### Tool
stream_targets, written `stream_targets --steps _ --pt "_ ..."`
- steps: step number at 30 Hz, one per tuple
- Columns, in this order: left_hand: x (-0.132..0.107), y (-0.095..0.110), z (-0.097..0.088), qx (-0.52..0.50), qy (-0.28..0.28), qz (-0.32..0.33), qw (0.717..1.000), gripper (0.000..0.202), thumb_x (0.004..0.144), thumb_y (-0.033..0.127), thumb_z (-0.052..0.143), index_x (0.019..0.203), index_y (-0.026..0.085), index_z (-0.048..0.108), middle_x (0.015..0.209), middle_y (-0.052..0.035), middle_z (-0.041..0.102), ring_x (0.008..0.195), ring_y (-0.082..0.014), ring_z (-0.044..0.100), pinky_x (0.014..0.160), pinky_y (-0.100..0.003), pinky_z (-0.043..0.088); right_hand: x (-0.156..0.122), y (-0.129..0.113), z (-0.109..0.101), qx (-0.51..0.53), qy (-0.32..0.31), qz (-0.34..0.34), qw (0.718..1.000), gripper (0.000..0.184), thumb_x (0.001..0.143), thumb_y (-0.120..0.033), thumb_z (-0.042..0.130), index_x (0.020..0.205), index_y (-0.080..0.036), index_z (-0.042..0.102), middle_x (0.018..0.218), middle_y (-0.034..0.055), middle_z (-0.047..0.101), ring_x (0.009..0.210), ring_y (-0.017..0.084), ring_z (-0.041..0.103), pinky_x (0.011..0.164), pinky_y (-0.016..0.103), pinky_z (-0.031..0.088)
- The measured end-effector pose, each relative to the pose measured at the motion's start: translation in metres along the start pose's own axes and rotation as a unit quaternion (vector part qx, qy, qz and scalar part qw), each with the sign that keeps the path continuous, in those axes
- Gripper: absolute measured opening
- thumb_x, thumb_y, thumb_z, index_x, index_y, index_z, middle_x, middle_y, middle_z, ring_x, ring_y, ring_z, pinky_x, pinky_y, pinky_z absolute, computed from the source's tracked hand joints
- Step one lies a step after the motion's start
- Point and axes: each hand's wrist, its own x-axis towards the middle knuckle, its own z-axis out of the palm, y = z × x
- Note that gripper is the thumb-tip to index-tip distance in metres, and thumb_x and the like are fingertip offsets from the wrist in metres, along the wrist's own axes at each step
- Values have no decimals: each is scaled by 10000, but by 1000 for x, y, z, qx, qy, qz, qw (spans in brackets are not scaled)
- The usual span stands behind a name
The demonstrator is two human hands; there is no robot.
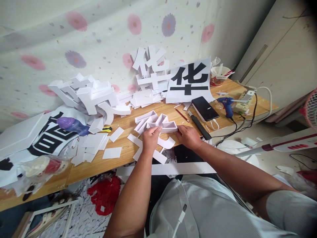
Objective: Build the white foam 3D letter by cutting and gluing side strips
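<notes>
From here, the left hand (151, 138) covers part of the white walled piece (162, 119), left of the phone (205, 109), thumb and fingers pinching its near wall. The piece looks open-topped, angular. At its phone-side end, the right hand (190, 137) half-hides its fingertips; their grip I can't tell.

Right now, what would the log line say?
Left hand: holds walled white character piece | Right hand: at its right end | Farther right: black phone, blue glue gun
</notes>
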Motion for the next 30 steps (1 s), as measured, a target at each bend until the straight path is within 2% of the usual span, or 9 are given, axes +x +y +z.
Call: stream_targets --steps 10,16,20,23,26,30 --pt "0 1 -1 -2 -6 3 1000 351 910 523 786 1032 211 891 889 -14 815 860 -207 748 763 -278 622 0 -1 1 3 -3 8 1000 223 1057 -303 637 1210 -173 733 1117 134 831 941 276 772 790 326 480" --pt "1 -2 0 4 -4 4 1000 362 907 532 783 1036 210 890 893 -23 818 857 -214 752 765 -288 626 0 -1 -1 -1 -3 0 1000 179 1052 -287 637 1146 -174 739 1059 132 828 907 266 766 770 315 473" --pt "1 -3 -1 10 -1 10 1000 336 907 522 789 1022 224 890 899 -18 816 853 -211 747 763 -284 619 1 -2 -2 4 2 0 1000 178 1042 -266 655 1170 -173 738 1070 126 832 910 264 769 776 315 482" --pt "1 -3 -1 15 -2 12 1000 324 908 519 787 1007 228 890 887 -14 813 847 -212 740 755 -282 614 0 -2 -3 16 13 -3 1000 185 1052 -313 662 1152 -183 746 1048 118 835 885 254 765 775 312 485" --pt "1 -2 -1 19 -6 15 1000 336 920 522 773 1025 224 888 911 -20 823 860 -215 735 763 -284 615 -1 -2 -3 28 28 -9 999 243 1095 -376 604 1091 -188 758 968 105 830 841 239 754 762 305 474" --pt "2 -3 -1 22 -4 13 1000 353 927 528 766 1050 220 887 945 -27 834 876 -216 738 775 -284 616 -3 0 -1 32 56 -19 998 323 1142 -383 518 1122 -182 771 953 106 833 816 225 745 757 300 461"
